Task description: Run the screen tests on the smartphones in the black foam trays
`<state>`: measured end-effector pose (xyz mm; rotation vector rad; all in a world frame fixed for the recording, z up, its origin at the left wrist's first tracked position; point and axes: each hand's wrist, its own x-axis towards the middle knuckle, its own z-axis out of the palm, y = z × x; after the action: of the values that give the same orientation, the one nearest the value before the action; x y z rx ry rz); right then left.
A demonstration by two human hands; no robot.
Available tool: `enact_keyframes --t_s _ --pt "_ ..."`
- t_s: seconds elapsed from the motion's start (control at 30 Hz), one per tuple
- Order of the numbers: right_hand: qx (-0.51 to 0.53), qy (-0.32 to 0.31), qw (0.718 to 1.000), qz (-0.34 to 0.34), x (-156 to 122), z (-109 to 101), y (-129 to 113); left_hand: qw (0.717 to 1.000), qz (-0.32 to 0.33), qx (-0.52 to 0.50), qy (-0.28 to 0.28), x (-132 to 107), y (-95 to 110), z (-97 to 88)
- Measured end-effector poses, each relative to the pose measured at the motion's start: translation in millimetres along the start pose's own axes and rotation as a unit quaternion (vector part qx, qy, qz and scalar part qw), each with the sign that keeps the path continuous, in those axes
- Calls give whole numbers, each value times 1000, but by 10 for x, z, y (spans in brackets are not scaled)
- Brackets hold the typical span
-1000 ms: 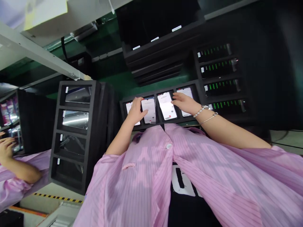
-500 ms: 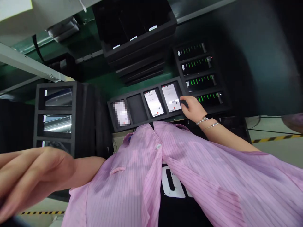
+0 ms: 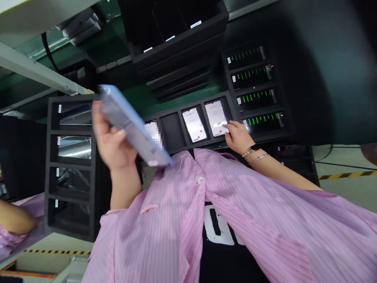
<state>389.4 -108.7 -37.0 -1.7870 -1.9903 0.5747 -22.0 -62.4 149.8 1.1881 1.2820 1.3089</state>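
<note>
My left hand is closed round a light-blue-edged smartphone, raised and tilted above the left end of a black tray; motion blurs it. My right hand is open and holds nothing, its index finger reaching to the lower part of a lit phone in the tray's right compartment. Another lit phone lies one compartment to the left. Beside that is a bare compartment. In the leftmost compartment a pixelated lit phone is partly hidden behind the held smartphone.
On the right, a black tray holds several phones showing green bars. At the left stands a stack of black trays with dark phones inside. More stacked trays sit at the back. Another person's elbow shows at the far left.
My left hand has swung from the near lower left up to the tray, now with the blue-edged smartphone visible in it. My right index finger has moved onto the right phone's screen.
</note>
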Motion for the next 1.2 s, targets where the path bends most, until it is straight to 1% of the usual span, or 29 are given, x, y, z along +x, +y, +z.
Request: enact_keyframes --t_s 0.03,0.07,0.1,0.17,0.23,0.3,0.37,0.43,0.5,0.57,0.63,0.7,0.8,0.87,0.9,0.93,1.0,1.03,1.1,1.13,1.2 --pt "6 -3 1000 -14 12 5 -70 1000 5 -17 19 127 -216 119" --pt "13 -12 999 -36 29 16 -148 998 -34 -45 32 221 -439 235" --pt "20 -27 998 -62 50 36 -228 994 -92 -59 29 279 -656 340" --pt "29 -71 991 -110 99 101 -365 982 -178 -66 21 303 -1025 501" --pt "28 -107 985 -133 146 180 -454 969 -235 -68 14 238 -1262 600" --pt "24 -115 984 -134 178 233 -517 960 -266 -84 16 133 -1359 657" --pt "34 -100 984 -142 196 221 -610 954 -281 -104 19 25 -1349 691" --pt "68 -85 979 -172 212 137 -772 951 -289 -113 14 -65 -1281 715" --pt "112 -90 965 -219 230 11 -990 951 -291 -108 13 -131 -1200 733" --pt "143 -104 946 -274 249 -108 -1204 952 -287 -108 16 -176 -1136 748" --pt "156 -110 927 -324 262 -176 -1361 951 -286 -115 20 -207 -1095 761" --pt "154 -110 917 -352 264 -189 -1446 949 -289 -123 22 -232 -1071 770" --pt "146 -117 919 -347 253 -183 -1493 946 -295 -133 21 -271 -1036 776" --pt "153 -122 923 -331 247 -223 -1502 945 -295 -140 18 -299 -1006 774" --pt "161 -115 927 -320 249 -261 -1495 945 -296 -142 17 -313 -990 770" --pt "169 -97 931 -307 257 -305 -1474 944 -297 -143 17 -326 -975 765" --pt "181 -38 945 -269 296 -387 -1358 942 -302 -144 17 -354 -950 756" --pt "182 -3 954 -237 328 -410 -1256 942 -303 -144 15 -369 -940 755" --pt "183 53 971 -143 410 -395 -961 942 -305 -143 4 -406 -916 773" --pt "186 70 976 -83 455 -357 -781 940 -309 -142 -11 -428 -895 793" --pt "202 90 975 30 536 -241 -409 931 -329 -145 -59 -481 -816 851"
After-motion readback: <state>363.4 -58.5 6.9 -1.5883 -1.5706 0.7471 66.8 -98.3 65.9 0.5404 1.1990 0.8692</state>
